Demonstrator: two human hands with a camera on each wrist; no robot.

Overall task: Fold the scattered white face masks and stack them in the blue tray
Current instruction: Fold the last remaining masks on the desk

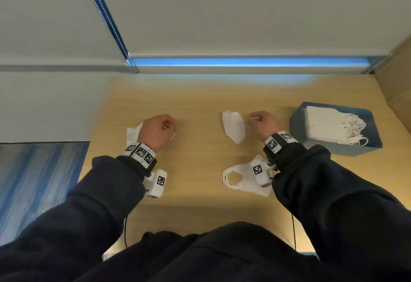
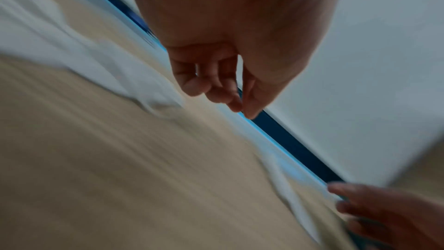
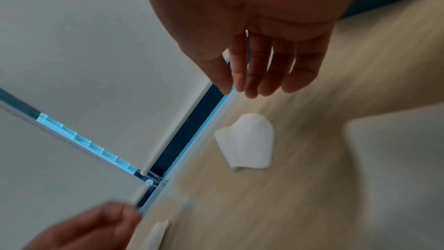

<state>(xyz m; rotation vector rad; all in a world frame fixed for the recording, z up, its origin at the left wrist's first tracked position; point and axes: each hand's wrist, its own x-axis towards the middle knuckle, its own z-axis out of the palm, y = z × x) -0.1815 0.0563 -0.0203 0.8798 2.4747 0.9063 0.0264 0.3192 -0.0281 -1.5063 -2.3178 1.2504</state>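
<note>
the left hand (image 1: 155, 131) and right hand (image 1: 263, 122), fingers loosely curled, apparently hold nothing; next mask (image 1: 233, 127) lies between them, left of the blue tray (image 1: 298, 117); pinch both edges squarely.

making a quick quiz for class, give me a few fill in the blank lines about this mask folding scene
1. The stack of masks sits in a tray coloured ____.
2. That tray stands on the person's ____ side.
3. The folded mask lies on the table between the left hand and the ____ hand.
4. The sleeves are dark ____.

Missing words: blue; right; right; navy
</note>
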